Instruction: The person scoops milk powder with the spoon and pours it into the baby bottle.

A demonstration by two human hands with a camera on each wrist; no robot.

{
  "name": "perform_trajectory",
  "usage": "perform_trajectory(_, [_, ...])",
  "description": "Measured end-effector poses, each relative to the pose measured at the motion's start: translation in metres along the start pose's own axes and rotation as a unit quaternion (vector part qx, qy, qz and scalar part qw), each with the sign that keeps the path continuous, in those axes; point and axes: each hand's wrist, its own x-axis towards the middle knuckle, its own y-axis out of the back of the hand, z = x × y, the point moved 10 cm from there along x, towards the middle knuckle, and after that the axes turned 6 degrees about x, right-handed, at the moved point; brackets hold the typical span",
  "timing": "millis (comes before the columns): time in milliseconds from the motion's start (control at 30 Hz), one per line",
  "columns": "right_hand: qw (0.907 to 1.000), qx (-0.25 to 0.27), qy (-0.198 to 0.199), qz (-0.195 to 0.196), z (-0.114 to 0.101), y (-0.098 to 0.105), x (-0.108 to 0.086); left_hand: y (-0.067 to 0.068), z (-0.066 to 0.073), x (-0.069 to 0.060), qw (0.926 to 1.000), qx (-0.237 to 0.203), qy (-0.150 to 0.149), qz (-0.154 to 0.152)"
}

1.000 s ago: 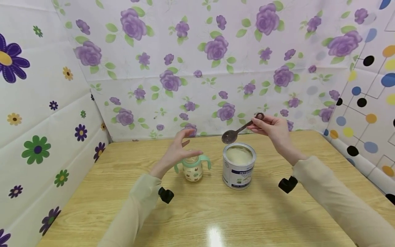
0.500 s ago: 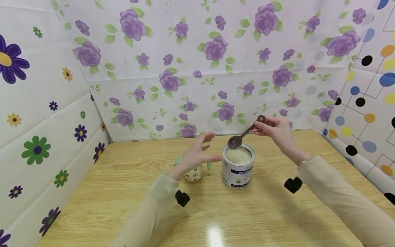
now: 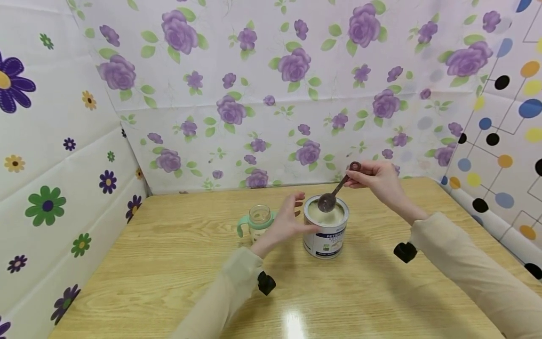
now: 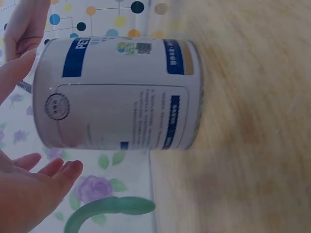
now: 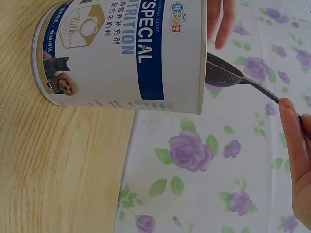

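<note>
Brown, round-bowled spoon (image 3: 327,202) pinched in right hand (image 3: 378,180); left hand (image 3: 287,222) spread beside cylindrical can (image 3: 325,245).

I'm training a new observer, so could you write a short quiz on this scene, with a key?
1. Which hand holds the spoon?
2. True or false: the can stands upright, its top open and pale powder inside.
3. What colour is the handle of the bottle? a) red, b) green, c) black.

Key: 1: the right hand; 2: true; 3: b.
</note>
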Motion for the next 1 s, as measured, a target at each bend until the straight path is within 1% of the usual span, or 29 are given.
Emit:
perform_trajectory(33, [1.0000, -0.004, 0.000, -0.004, 0.001, 0.000, 0.000, -0.002, -0.002, 0.000, 1.0000, 0.002, 0.003, 0.001])
perform_trajectory(100, [0.9998, -0.013, -0.003, -0.015, 0.004, -0.002, 0.001, -0.009, -0.016, 0.004, 0.9999, 0.008, 0.008, 0.006])
perform_trajectory(167, [0.9996, -0.015, -0.007, -0.024, 0.006, -0.003, 0.001, -0.012, -0.019, 0.004, 0.9999, 0.002, 0.008, 0.007])
perform_trajectory(233, [0.9995, -0.009, -0.013, -0.028, 0.010, -0.004, 0.002, -0.015, -0.019, 0.004, 1.0000, -0.006, 0.000, 0.005])
perform_trajectory(400, [0.9992, 0.002, -0.018, -0.037, 0.013, -0.008, 0.002, -0.019, -0.021, 0.005, 0.9998, -0.019, -0.002, 0.007])
perform_trajectory(567, [0.9987, -0.006, -0.014, -0.049, 0.016, -0.012, 0.001, -0.022, -0.023, 0.005, 0.9994, -0.033, -0.003, 0.004])
perform_trajectory(700, [0.9981, -0.011, -0.003, -0.060, 0.016, -0.015, 0.000, -0.023, -0.025, 0.005, 0.9992, -0.040, -0.001, 0.002])
perform_trajectory(867, [0.9969, -0.006, 0.000, -0.078, 0.020, -0.018, -0.001, -0.023, -0.025, 0.004, 0.9989, -0.046, -0.002, 0.002])
perform_trajectory(1000, [0.9956, -0.002, -0.009, -0.094, 0.023, -0.022, -0.003, -0.020, -0.013, 0.000, 0.9980, -0.063, -0.007, -0.005])
